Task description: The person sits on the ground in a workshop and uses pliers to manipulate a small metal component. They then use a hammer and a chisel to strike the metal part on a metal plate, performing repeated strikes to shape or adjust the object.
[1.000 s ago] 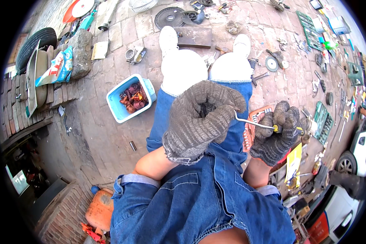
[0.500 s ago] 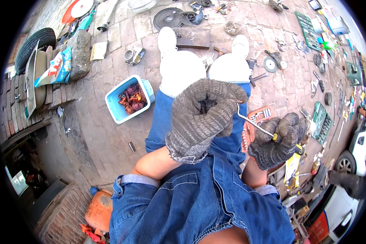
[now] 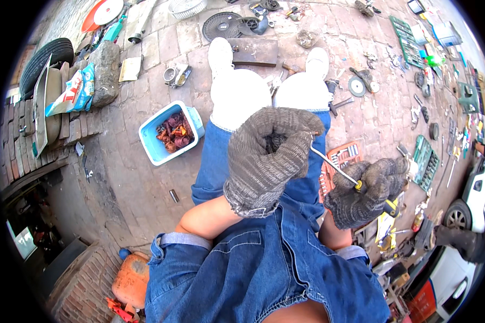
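Observation:
Both my hands wear grey knitted gloves and are raised over my lap. A thin metal hook tool (image 3: 334,167) with a bent tip and a yellow collar slants between them. My right hand (image 3: 364,195) is closed around its handle end, which the glove hides. My left hand (image 3: 269,159) is curled, thumb and fingertips pinched together at the tool's bent tip. Whatever else that pinch may hold is hidden. An orange socket set case (image 3: 344,154) lies on the ground beyond and between the hands.
To the left stands a light blue tub (image 3: 147,146) with reddish copper wire coils (image 3: 175,131) in it. A hammer (image 3: 342,104), an angle grinder (image 3: 361,82) and green tool cases (image 3: 424,161) lie to the right. Ahead are a dark metal plate (image 3: 254,52) and a fan-like grille (image 3: 222,26).
My right hand has shifted slightly left and down with the hook tool, and the shaft now slants a little more steeply. The left hand stays almost in place.

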